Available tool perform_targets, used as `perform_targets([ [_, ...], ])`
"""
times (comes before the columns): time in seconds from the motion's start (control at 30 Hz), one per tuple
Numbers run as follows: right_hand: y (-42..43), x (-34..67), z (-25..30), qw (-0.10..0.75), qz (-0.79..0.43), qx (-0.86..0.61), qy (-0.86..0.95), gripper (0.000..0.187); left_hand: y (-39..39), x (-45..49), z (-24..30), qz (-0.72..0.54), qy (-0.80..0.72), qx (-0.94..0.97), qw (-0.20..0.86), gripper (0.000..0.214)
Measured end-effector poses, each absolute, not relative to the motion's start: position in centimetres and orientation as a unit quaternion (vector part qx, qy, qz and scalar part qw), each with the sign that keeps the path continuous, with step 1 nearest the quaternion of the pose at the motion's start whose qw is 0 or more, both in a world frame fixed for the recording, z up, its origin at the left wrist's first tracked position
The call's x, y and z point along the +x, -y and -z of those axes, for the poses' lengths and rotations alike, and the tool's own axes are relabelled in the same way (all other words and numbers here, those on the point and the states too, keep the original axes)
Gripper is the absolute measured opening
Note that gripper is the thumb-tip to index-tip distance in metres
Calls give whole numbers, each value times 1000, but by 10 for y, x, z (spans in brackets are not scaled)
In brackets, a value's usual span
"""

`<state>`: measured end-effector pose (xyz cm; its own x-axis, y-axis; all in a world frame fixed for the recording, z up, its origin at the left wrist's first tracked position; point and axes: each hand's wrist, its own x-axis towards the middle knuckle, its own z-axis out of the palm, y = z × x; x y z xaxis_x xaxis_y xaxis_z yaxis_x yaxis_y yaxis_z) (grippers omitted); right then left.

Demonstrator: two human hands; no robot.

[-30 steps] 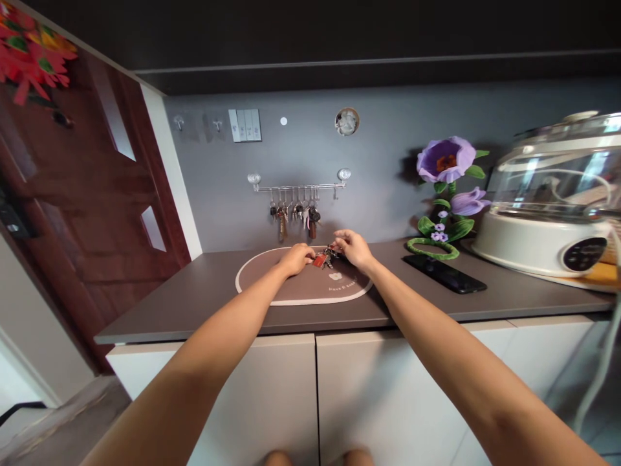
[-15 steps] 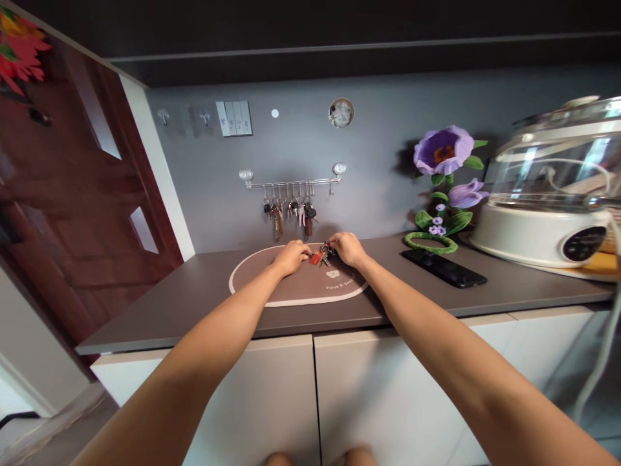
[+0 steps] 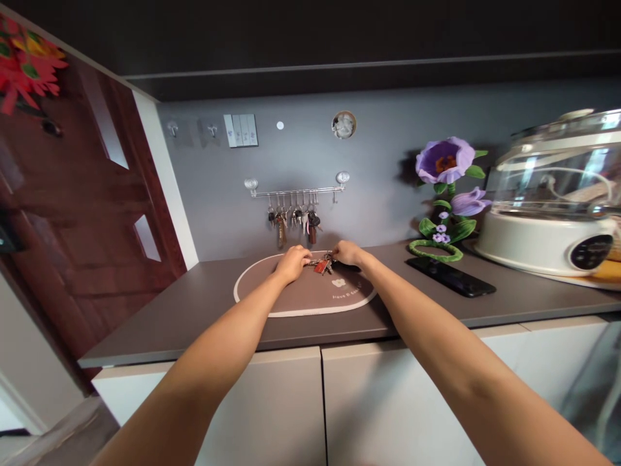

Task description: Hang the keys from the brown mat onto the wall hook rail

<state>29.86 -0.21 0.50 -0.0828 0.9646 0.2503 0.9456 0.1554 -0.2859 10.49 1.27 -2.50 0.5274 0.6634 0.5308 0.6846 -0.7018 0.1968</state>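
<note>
A bunch of keys (image 3: 327,265) with a red tag (image 3: 321,266) is stretched between my two hands, just over the brown oval mat (image 3: 295,299). My left hand (image 3: 294,262) pinches its left end, where something thin and metallic shows at the fingertips. From the other side, my right hand (image 3: 348,253) is closed on the ring end of the bunch. The fingers hide part of the keys, and I cannot tell whether the bunch touches the mat.
Behind the hands, several key sets (image 3: 295,219) hang from a hook rail (image 3: 301,192) on the wall. To the right are a black phone (image 3: 451,277), a purple flower ornament (image 3: 445,162) and a white appliance with a clear cover (image 3: 543,239). A dark cabinet (image 3: 310,39) overhangs the counter.
The view has shifted slightly, so everything sits a little lower in the picture. Both hands remain at the keys, and more of the metal part by my left fingertips shows.
</note>
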Motion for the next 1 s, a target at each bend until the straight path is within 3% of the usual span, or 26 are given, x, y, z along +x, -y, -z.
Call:
perform_targets([
  [0.17,4,292,-16,130,-50,-638,757,10,-12,106,24,291,392,-872,19,20],
  [0.47,14,286,-18,63,19,-629,775,21,-13,105,23,304,398,-865,29,21],
  [1.0,29,290,-14,269,-128,-562,772,15,-9,100,14,340,400,-850,49,23],
])
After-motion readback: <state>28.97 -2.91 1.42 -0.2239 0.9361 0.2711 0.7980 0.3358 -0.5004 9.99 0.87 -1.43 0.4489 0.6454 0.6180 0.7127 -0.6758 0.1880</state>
